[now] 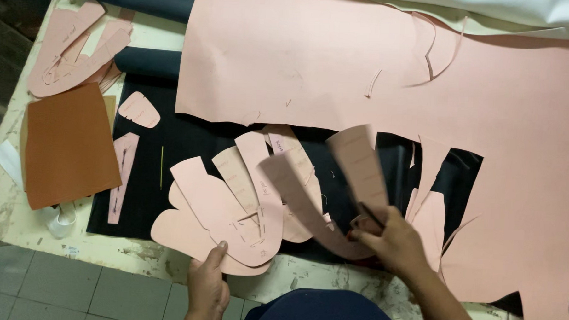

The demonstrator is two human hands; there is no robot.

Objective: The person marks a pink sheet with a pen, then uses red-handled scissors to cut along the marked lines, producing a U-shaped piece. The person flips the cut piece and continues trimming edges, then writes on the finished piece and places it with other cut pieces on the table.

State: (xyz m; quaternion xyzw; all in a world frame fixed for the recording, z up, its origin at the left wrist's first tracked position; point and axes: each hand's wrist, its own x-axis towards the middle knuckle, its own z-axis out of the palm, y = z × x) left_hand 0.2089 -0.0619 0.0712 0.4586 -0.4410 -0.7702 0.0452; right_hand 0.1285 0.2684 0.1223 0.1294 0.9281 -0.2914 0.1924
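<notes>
left hand (207,290): seen at the lower edge of the table, thumb laid on top of the fan of pink pattern pieces (232,202), the fingers tucked under the near edge; the pieces are pinched between thumb and fingers.
right hand (392,236): closed around a curved pink strip (314,211) and a dark tool (369,215); the strip is gripped at its lower end and is blurred by motion. whether the tool is a knife or scissors cannot be told.
second raised piece: a tapered pink piece (360,162) is seen standing up from the right hand, also blurred.
fan of pink pattern pieces: spread on the black mat (145,186), overlapping one another, their rounded ends pointed away from the person; small cuts and slots are seen near the lower ends.
large pink sheet (376,68): laid across the far and right part of the table, with cut-out gaps along its near edge through which the black mat is shown.
brown sheet (67,143): placed on the left of the table, just beside the black mat.
small pink pieces: a rounded pink piece (139,109) and a narrow pink piece (123,173) are laid on the mat's left part, apart from the fan.
stack of pink pieces (74,48): kept at the far left corner.
table (5,207): a worn, pale surface with chipped paint.
</notes>
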